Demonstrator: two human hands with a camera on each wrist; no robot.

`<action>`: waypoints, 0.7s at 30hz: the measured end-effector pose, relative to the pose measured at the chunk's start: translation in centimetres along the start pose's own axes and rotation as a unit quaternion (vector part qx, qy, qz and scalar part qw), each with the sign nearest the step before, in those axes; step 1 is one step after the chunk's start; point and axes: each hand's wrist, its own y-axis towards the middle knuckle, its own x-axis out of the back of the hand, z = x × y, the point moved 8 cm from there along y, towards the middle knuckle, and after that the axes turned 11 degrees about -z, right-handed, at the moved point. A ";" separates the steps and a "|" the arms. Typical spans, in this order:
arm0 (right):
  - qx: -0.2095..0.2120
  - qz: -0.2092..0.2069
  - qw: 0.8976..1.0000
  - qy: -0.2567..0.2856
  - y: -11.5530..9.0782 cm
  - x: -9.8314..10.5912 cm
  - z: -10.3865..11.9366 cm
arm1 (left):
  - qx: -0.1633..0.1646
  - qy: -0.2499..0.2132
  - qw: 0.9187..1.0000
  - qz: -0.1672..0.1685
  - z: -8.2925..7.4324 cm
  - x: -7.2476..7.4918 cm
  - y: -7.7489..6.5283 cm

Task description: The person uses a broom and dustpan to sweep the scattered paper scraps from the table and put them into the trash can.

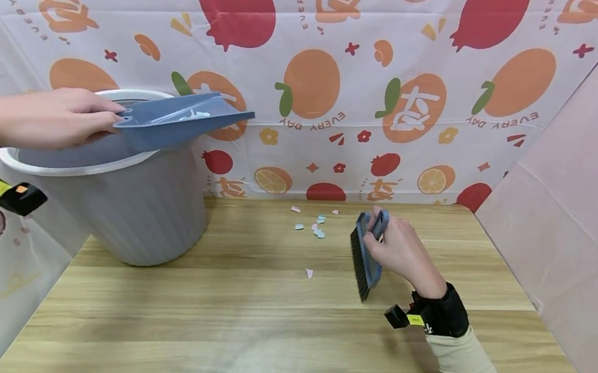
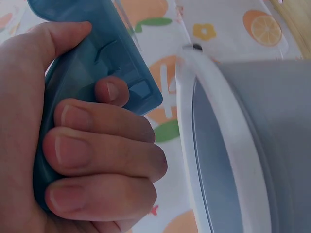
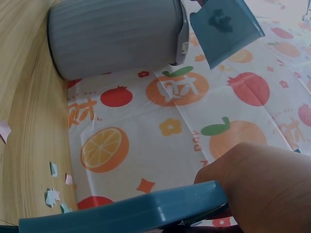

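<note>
My left hand (image 1: 67, 119) grips the handle of a blue dustpan (image 1: 183, 116), its fingers curled round it in the left wrist view. The dustpan hangs over the right rim of a grey bin (image 1: 160, 208) and carries some pale paper scraps (image 1: 194, 116). Over the right part of the table, my right hand (image 1: 399, 245) holds a blue hand brush (image 1: 374, 255) with dark bristles pointing left and down. Left of the brush, several pink and light-blue paper scraps (image 1: 318, 233) lie on the wood. One pink scrap (image 1: 308, 273) lies nearer the front.
The wooden table (image 1: 239, 338) meets a fruit-printed cloth (image 1: 303, 150) at the back. A plain pale sheet (image 1: 595, 181) hangs along the right side. The bin stands at the table's back left, its white rim (image 1: 76, 172) facing up.
</note>
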 end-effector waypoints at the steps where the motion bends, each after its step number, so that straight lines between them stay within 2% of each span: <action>1: 0.000 0.000 1.000 0.000 0.0 0.0 0.0 | 0.001 -0.001 1.000 -0.003 0.2 0.1 0.0; 7: 0.002 -0.001 1.000 0.000 -0.1 -0.1 0.0 | 0.033 -0.011 0.999 -0.003 2.3 0.5 -0.1; 13: 0.000 -0.003 1.000 -0.002 -0.2 -0.1 -0.1 | 0.080 -0.012 0.997 0.020 6.1 0.5 -0.4; 17: 0.000 -0.004 1.000 -0.002 -0.2 -0.1 -0.1 | 0.109 0.003 0.994 0.030 8.6 0.6 -0.4; 21: -0.001 -0.002 1.000 -0.001 -0.2 -0.1 0.0 | 0.121 0.031 0.992 0.025 10.2 0.9 -0.5</action>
